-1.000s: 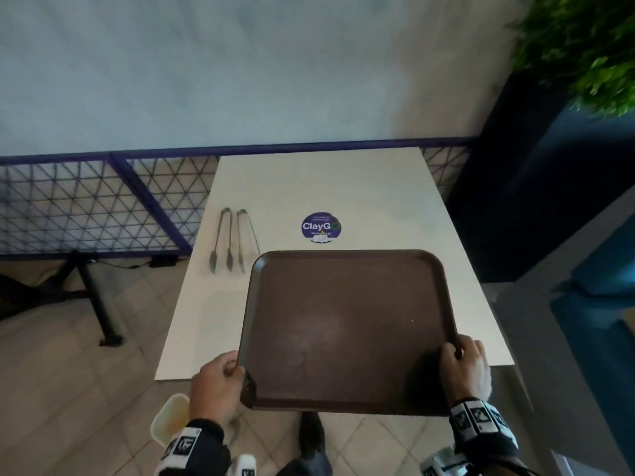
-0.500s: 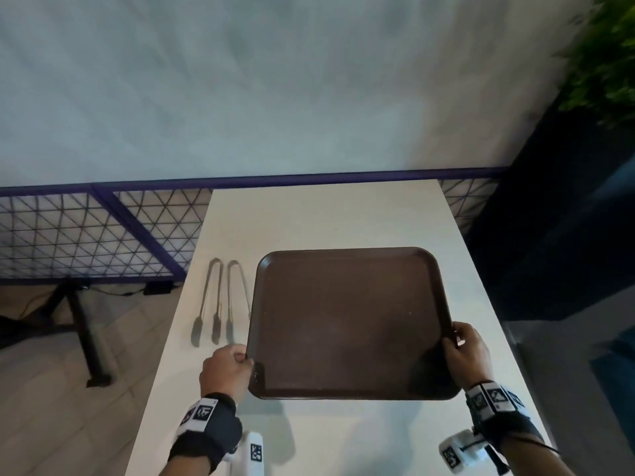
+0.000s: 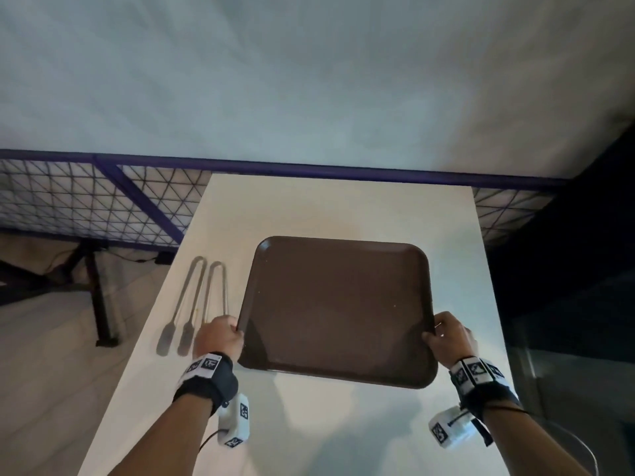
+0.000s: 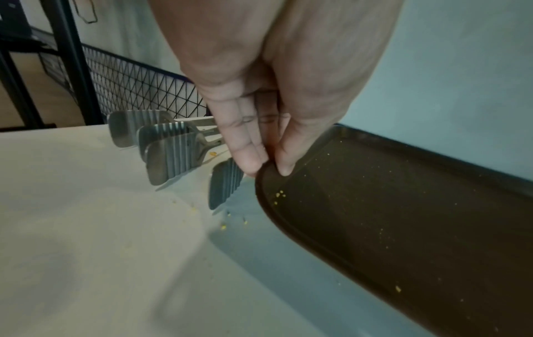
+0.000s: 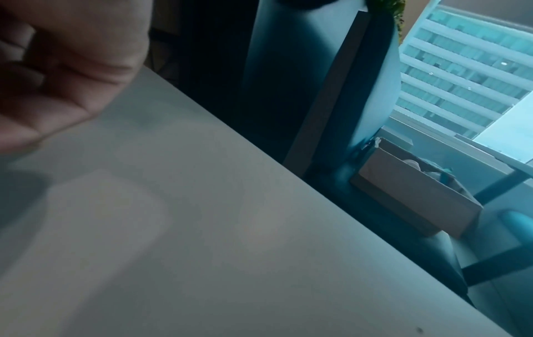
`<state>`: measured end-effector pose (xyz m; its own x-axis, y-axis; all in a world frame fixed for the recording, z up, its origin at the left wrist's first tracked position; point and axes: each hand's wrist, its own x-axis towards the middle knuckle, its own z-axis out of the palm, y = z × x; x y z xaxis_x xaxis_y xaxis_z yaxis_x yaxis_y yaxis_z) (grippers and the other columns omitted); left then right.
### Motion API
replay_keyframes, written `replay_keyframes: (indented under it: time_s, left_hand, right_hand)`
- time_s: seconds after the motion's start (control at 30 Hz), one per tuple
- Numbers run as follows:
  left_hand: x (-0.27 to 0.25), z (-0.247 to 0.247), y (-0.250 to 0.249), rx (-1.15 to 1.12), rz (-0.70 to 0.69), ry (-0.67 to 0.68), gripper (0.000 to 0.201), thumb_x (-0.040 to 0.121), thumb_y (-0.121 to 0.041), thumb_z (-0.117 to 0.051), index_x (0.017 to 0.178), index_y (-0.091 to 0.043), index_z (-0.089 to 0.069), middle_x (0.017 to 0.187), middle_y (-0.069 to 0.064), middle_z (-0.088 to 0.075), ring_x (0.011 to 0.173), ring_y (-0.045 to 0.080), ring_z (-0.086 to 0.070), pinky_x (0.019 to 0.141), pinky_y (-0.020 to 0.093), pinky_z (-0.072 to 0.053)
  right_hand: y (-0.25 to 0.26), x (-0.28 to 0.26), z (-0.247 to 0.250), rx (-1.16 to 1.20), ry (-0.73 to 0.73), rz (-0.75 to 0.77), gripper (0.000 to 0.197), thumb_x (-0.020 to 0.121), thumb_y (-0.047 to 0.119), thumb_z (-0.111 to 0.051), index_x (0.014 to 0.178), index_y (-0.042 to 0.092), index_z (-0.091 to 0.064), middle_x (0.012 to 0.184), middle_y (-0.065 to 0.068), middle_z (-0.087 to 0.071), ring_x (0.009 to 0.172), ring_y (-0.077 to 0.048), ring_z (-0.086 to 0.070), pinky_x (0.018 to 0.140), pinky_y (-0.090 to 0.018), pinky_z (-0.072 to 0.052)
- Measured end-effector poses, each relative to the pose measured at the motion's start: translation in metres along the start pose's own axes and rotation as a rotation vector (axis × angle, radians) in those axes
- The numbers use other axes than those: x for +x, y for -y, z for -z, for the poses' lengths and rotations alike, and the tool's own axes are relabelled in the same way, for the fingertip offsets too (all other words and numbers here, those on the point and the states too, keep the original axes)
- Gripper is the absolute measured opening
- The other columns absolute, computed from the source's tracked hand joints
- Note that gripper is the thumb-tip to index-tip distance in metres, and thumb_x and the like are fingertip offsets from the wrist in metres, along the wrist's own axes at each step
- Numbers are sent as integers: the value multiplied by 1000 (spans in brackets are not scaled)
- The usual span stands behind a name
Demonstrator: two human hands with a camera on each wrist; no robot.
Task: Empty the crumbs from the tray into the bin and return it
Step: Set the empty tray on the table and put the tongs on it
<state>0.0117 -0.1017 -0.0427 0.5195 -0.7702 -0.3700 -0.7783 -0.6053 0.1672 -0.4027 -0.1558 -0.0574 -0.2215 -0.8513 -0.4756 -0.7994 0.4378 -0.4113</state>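
A dark brown rectangular tray (image 3: pixel 338 309) hangs low over the white table (image 3: pixel 343 207), its near edge casting a shadow. My left hand (image 3: pixel 220 336) grips its left rim near the front corner, and in the left wrist view the fingers (image 4: pixel 245 146) pinch that rim. Small yellow crumbs (image 4: pixel 279 195) dot the tray (image 4: pixel 403 216) and the tabletop beside it. My right hand (image 3: pixel 446 336) grips the right rim. In the right wrist view only blurred fingers (image 5: pixel 57 75) and the table (image 5: pixel 230 228) show. No bin is in view.
Two pairs of metal tongs (image 3: pixel 196 304) lie left of the tray, close to my left hand; their ribbed tips (image 4: pixel 170 159) sit beside my fingers. A purple mesh railing (image 3: pixel 103 204) runs behind the table. A cardboard box (image 5: pixel 415 189) stands on the floor to the right.
The tray has travelled forward from beyond the table's near edge to over its middle, covering the round sticker. Both hands keep their grip and now sit over the tabletop.
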Motion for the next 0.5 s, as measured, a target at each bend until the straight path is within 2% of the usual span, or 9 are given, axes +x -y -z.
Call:
replay_keyframes:
  time_s: [0.1,0.2,0.3,0.4,0.5]
  left_hand:
    - [12,-4,-6,31,21,-1,13,86,-26,-62,74,-26,-56,90,4,-71,81,27,-65,69,31,-51]
    - [16,-4,-11,81,14,7,7,86,-26,-60,85,-23,-66,92,4,-71,86,28,-68,76,36,-56]
    - [19,-6,-12,116,15,15,15,87,-27,-59,96,-22,-70,95,6,-72,89,29,-69,79,36,-56]
    - [20,-9,-11,150,-1,28,18,90,-28,-61,103,-20,-70,101,7,-73,94,29,-69,78,34,-54]
    - [19,-7,-8,150,-34,52,20,90,-32,-61,102,-19,-71,100,6,-74,93,27,-69,76,33,-52]
  right_hand:
    - [5,12,4,-20,24,-22,27,85,23,-67,109,17,-57,104,-8,-68,82,-25,-51,71,-29,-35]
    - [6,18,2,21,38,-60,27,84,20,-68,109,17,-58,106,-8,-71,81,-23,-50,71,-29,-34]
    - [8,23,0,41,41,-72,25,82,20,-70,104,19,-59,106,-8,-73,88,-26,-57,74,-31,-37]
    - [12,27,-1,38,44,-75,29,82,22,-70,109,17,-61,108,-9,-72,102,-32,-62,79,-33,-40]
    - [15,26,0,29,35,-112,31,83,24,-71,112,18,-62,111,-11,-71,103,-32,-62,78,-33,-41]
